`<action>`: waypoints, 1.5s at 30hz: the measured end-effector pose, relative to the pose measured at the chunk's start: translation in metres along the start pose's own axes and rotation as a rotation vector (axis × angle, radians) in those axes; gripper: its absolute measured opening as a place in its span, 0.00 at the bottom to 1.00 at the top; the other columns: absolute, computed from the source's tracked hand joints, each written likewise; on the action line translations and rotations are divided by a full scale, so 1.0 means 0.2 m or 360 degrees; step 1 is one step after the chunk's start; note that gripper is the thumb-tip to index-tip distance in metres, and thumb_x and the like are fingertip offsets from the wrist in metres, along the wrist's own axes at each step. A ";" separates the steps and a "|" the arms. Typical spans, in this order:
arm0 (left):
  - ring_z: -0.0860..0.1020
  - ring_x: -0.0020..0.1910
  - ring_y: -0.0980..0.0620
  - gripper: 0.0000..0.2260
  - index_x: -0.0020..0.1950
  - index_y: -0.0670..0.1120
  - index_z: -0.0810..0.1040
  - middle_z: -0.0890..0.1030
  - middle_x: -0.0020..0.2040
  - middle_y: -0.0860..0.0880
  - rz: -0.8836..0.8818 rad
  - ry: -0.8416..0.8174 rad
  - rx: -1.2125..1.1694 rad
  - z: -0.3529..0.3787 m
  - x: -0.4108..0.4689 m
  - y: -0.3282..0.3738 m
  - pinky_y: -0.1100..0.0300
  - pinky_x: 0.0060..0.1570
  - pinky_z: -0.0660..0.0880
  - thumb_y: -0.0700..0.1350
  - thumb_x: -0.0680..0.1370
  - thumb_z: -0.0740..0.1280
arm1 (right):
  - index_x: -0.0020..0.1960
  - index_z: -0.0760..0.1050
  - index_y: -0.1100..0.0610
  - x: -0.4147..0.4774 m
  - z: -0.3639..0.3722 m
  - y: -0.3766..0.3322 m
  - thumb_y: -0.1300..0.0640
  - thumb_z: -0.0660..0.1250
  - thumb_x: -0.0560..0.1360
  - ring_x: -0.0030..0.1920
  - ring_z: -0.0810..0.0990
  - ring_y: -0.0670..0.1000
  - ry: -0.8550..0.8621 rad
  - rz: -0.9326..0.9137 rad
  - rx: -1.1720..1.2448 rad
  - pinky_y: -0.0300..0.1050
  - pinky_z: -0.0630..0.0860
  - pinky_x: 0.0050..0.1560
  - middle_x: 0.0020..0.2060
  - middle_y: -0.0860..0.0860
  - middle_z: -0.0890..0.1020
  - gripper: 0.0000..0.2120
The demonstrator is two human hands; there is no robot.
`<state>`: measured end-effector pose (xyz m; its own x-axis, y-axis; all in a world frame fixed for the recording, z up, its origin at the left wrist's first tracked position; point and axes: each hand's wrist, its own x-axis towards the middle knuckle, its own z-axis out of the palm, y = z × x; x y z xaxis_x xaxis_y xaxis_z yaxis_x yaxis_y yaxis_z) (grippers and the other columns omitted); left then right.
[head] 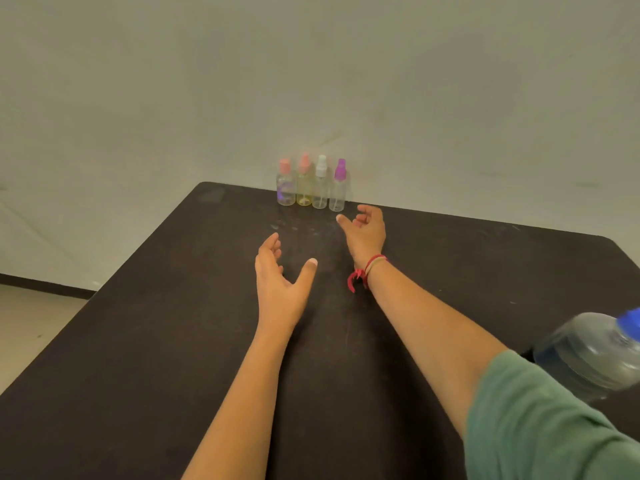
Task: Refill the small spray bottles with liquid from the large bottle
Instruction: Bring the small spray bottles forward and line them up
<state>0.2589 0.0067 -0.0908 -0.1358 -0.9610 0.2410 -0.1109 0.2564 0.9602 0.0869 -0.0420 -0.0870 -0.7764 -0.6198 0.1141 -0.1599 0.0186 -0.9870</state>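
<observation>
Head view: 4 small spray bottles [320, 188] are lined at the table's [138, 341] far edge; left hand [280, 275] is spread wide, right hand [365, 232] loosely curled, nothing is gripped.

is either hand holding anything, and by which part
Nothing is held. The left hand and right hand are both empty, with no grip on the four small clear plastic spray bottles or the large clear blue-capped bottle.
</observation>
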 end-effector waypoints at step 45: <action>0.70 0.67 0.55 0.22 0.68 0.48 0.70 0.74 0.66 0.51 -0.0015 -0.0259 0.0226 0.01 -0.03 0.04 0.64 0.60 0.64 0.50 0.76 0.69 | 0.52 0.76 0.58 -0.80 -0.73 -0.07 0.59 0.75 0.69 0.42 0.78 0.44 0.0041 -0.0061 -0.0629 0.29 0.72 0.43 0.43 0.48 0.80 0.14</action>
<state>0.2576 0.0144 -0.0853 -0.2903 -0.9369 0.1950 -0.2490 0.2707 0.9299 0.1249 0.1720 -0.0741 -0.7797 -0.6060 0.1575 -0.4073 0.2997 -0.8627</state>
